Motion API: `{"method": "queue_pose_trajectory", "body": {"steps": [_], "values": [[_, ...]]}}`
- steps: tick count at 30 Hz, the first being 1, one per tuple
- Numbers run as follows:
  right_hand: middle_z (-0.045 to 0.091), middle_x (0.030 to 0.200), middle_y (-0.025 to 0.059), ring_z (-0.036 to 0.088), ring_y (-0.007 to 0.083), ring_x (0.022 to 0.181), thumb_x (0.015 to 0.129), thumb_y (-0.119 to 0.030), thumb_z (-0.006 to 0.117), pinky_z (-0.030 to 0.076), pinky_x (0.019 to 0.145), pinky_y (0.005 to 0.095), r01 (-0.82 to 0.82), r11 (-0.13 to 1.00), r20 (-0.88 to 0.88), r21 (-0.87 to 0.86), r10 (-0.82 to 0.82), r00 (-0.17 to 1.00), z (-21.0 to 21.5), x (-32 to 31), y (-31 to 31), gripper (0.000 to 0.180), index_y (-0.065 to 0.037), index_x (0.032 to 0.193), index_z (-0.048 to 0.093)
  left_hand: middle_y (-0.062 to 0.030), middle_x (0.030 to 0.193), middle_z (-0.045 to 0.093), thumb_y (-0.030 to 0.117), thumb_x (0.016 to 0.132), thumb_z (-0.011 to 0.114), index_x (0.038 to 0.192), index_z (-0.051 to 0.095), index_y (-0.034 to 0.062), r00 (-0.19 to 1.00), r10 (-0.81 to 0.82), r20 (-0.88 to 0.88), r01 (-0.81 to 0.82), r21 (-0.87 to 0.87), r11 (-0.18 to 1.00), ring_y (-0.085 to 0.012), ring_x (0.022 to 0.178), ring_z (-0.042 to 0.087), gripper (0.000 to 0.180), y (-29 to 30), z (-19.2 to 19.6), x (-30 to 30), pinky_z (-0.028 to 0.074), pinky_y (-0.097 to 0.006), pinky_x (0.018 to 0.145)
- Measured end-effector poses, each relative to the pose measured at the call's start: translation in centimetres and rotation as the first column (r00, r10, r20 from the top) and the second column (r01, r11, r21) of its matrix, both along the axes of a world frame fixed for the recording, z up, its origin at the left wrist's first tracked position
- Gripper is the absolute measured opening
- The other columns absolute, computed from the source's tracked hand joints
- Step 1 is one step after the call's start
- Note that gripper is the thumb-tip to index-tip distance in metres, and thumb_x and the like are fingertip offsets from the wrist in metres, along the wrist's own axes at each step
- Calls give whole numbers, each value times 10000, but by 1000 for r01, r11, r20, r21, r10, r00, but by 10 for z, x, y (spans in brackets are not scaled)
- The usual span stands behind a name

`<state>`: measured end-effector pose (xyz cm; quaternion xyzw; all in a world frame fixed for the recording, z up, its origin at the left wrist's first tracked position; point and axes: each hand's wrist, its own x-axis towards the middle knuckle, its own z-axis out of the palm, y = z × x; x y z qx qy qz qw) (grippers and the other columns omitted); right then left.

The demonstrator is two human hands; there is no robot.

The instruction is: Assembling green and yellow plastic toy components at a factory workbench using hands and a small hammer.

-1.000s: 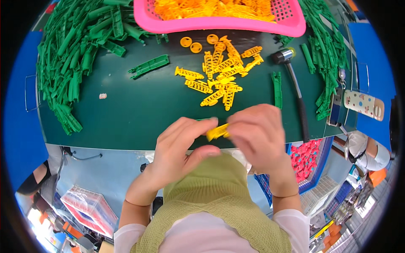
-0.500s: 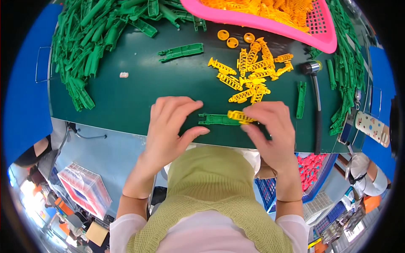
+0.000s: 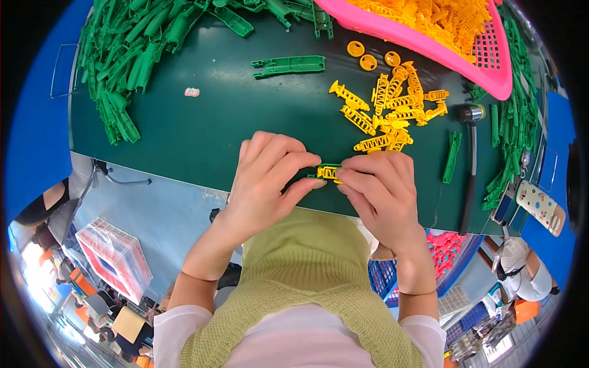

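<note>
Since half a second ago, the left hand point(image 3: 270, 175) has closed in from the left and the right hand point(image 3: 386, 187) has brought a yellow spring-shaped piece point(image 3: 329, 173) down into a slim green piece point(image 3: 331, 164). From where I stand, both are near the middle of the near edge of the dark green table point(image 3: 245, 110). Left thumb and forefinger are in a narrow pinch on the green piece's left end; right thumb and fingers pinch the yellow piece, hiding its right end and the green one's.

The step in hand looks like seating the yellow piece in the green channel. The next move seems to call for steady downward pressure from the right, with the left keeping the green piece from sliding; whether the yellow one sits fully home, I cannot tell.

Beyond the hands lies a loose yellow pile point(image 3: 403, 115), with a pink basket point(image 3: 454, 69) of more yellow pieces past it, toward the far edge. A green heap point(image 3: 147, 37) fills the far left corner, and a hammer point(image 3: 472, 147) lies near the right edge.
</note>
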<state>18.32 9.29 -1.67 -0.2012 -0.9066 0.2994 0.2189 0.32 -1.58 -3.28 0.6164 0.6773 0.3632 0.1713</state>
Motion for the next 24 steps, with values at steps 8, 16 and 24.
{"method": "queue_pose_trajectory", "body": {"steps": [8,16,24], "values": [[637,938,16,579,229,842,687,-40,761,420,781,358,-17,999,45,38,15,999,3,-2,0,275,-101,929,646,-35,925,615,125,619,832,923,693,97,1000,-5,5,5,-10,1000,-234,873,542,335,2,4,3,402,-343,776],[623,921,15,573,229,826,697,-45,738,412,756,364,-7,1000,28,18,6,1000,-1,-1,-1,221,-103,877,623,-70,896,635,-8,641,787,870,675,40,991,-103,83,87,178,980,-258,800,601,259,4,-6,8,490,-339,662],[627,946,10,569,229,860,677,-63,750,412,769,370,2,994,60,108,-8,998,0,-1,-6,213,-110,857,645,-76,894,637,-7,629,799,833,672,39,994,-108,-13,109,185,977,-266,799,599,245,5,-4,9,488,-342,663]]}}
